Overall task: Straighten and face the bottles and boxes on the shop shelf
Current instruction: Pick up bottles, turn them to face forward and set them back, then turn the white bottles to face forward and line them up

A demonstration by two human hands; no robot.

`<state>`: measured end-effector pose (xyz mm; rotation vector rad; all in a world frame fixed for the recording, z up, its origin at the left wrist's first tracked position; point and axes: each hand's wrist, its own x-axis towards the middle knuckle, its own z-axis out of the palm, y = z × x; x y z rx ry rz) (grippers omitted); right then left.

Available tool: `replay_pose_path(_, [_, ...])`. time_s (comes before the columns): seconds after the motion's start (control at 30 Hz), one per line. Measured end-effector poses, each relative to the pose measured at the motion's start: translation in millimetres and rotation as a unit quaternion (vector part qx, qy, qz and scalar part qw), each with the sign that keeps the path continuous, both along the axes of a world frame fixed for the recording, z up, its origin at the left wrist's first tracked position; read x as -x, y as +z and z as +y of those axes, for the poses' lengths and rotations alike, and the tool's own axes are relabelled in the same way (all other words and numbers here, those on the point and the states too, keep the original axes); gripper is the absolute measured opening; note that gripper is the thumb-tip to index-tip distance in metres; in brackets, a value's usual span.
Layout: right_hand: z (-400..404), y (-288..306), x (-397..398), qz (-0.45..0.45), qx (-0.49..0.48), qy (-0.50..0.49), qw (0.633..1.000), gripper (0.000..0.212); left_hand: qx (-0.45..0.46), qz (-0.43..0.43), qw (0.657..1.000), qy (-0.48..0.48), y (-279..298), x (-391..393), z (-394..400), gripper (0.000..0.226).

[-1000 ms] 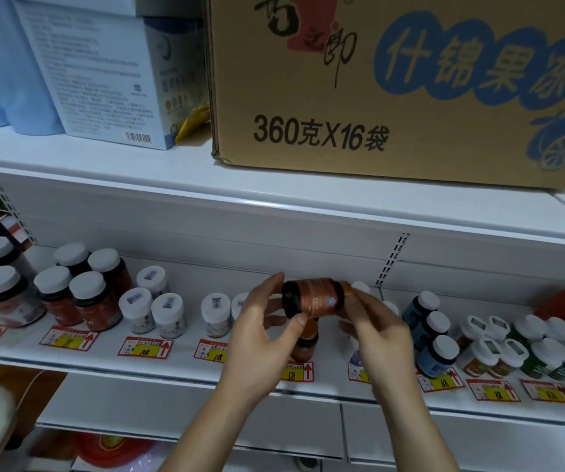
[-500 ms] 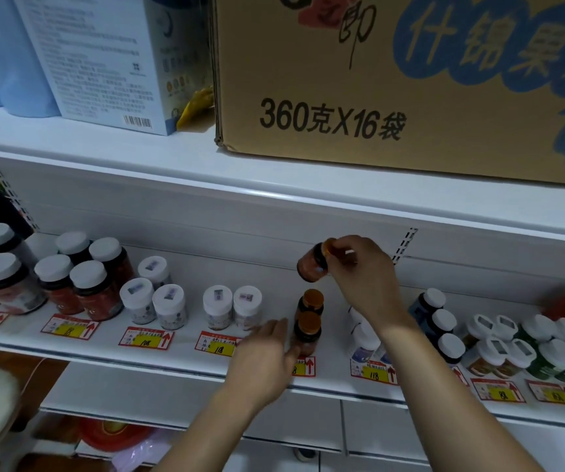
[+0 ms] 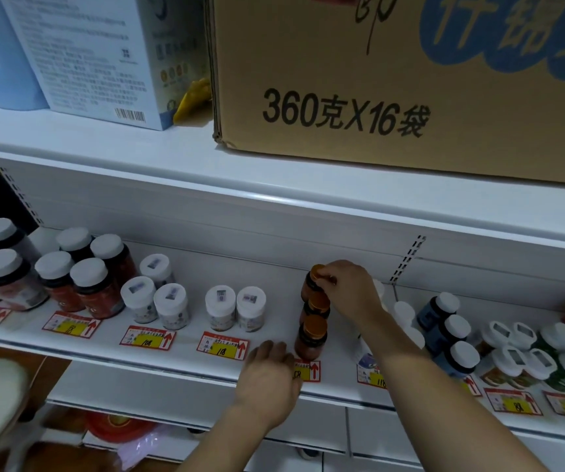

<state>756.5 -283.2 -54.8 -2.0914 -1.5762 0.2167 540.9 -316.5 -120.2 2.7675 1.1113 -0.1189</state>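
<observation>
Right hand (image 3: 349, 294): its grip is clamped on the orange cap of the rearmost orange-capped bottle (image 3: 311, 287), fingertips pinching the cap while the bottle stands at the back of a single-file row. Two more bottles of the same kind stand in front of it, the front bottle (image 3: 311, 338) nearest the shelf edge (image 3: 172, 366). Left hand (image 3: 267, 373): fingers relaxed and apart, holding nothing, resting on the shelf edge just left of the front bottle, beside its red price tag (image 3: 308, 369). White-capped jars (image 3: 235, 310) stand further left of the row; dark blue bottles (image 3: 454, 335) stand to its right. Risk, as judged: the held bottle appears slightly tilted; releasing it so, or brushing the row with the forearm, could topple the closely packed bottles.
</observation>
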Motion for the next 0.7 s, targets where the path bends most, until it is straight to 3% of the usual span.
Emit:
replay_pose_path(0.37, [0,-2,-3,-0.02,0.05,0.035,0.998,0.028,0.008,-0.033,0.999,0.012,-10,-2,1,0.032])
replay_pose_path(0.57, [-19,5,-6,-0.036,-0.013,0.027,0.999,0.029,0.0,-0.024,0.999,0.027,-5,-2,2,0.046])
replay_pose_path(0.7, [-46,4,-14,-0.061,-0.044,-0.007,0.997,0.03,-0.033,-0.084,0.994,0.059,2,3,-8,0.031])
